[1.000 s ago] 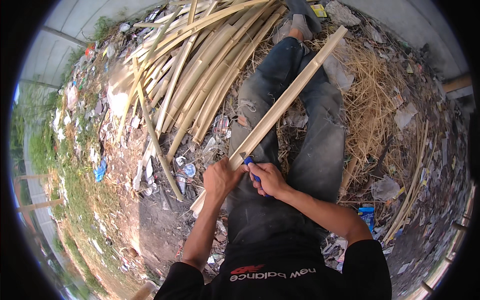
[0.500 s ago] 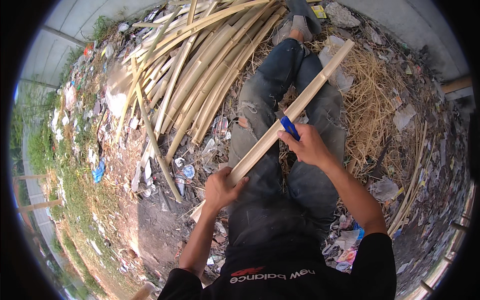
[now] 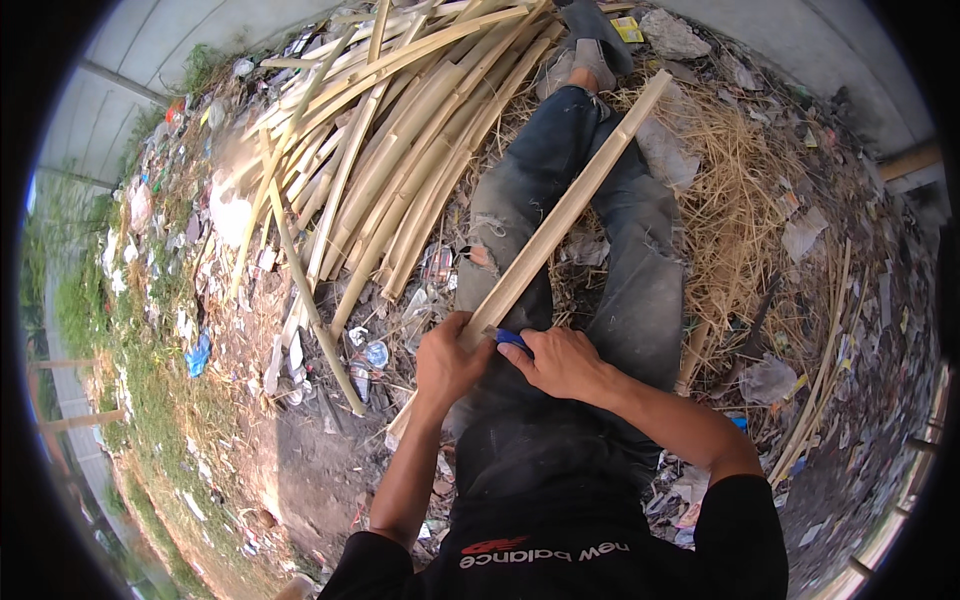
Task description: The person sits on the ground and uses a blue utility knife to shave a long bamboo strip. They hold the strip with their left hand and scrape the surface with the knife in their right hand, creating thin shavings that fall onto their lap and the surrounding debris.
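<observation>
A long split bamboo strip (image 3: 565,215) slants across my lap, its far end up by my shins and its near end beside my left hip. My left hand (image 3: 450,355) is wrapped round its lower part. In my right hand (image 3: 563,360) is a knife with a blue handle (image 3: 513,339), closed in the fingers. The knife's short blade meets the strip right beside my left thumb. Most of the handle is hidden by my right fingers.
A heap of split bamboo strips (image 3: 400,170) lies ahead to the left. Straw-like shavings (image 3: 745,210) cover the ground right of my legs. Thin strips (image 3: 820,370) lie farther right. Litter surrounds me, and a grey wall (image 3: 850,60) stands at the back.
My right hand has drawn the knife down along the strip, from its middle to beside my left hand. The strip's far end has shifted slightly left.
</observation>
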Motion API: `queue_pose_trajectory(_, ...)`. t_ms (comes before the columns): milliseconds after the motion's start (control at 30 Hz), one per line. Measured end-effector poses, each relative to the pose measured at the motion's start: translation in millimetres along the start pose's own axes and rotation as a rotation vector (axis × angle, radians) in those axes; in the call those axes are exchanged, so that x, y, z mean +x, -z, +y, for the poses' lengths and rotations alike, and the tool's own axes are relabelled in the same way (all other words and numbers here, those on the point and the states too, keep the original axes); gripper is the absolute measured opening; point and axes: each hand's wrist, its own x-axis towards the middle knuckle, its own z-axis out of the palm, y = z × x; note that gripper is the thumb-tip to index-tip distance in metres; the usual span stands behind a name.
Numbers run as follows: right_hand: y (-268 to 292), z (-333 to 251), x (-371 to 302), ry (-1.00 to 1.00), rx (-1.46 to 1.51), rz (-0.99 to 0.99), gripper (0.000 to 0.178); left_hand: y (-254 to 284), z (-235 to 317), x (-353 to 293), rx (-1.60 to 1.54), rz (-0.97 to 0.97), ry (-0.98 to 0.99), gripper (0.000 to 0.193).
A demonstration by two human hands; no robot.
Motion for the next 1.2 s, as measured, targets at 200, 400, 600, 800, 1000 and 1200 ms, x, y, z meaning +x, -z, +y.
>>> queue_pose_trajectory(200,18.1,9.4,18.9,-0.048,-0.062,0.081,0.058,10.5,4.9,0.2,-0.076,-0.047,0.036,0.049)
queue_pose_trajectory(400,26.0,24.6,46.1,-0.128,-0.026,0.253,0.062,9.2,3.3,13.8,-0.059,0.056,-0.057,0.048)
queue_pose_trajectory(600,37.6,17.2,60.2,-0.105,-0.029,0.228,0.064,17.8,-2.7,13.1,-0.108,0.07,-0.046,0.046)
queue_pose_trajectory(800,34.2,-3.3,43.7,0.108,-0.139,0.062,0.06,15.3,-1.0,7.0,-0.152,0.145,-0.07,0.045)
queue_pose_trajectory(1000,90.8,61.3,88.6,-0.197,0.015,0.489,0.07,38.9,6.4,4.5,-0.012,0.136,-0.029,0.043)
queue_pose_trajectory(1200,118.7,74.9,66.3,-0.125,0.025,0.514,0.069,36.1,-3.3,-22.1,-0.083,0.139,-0.013,0.047)
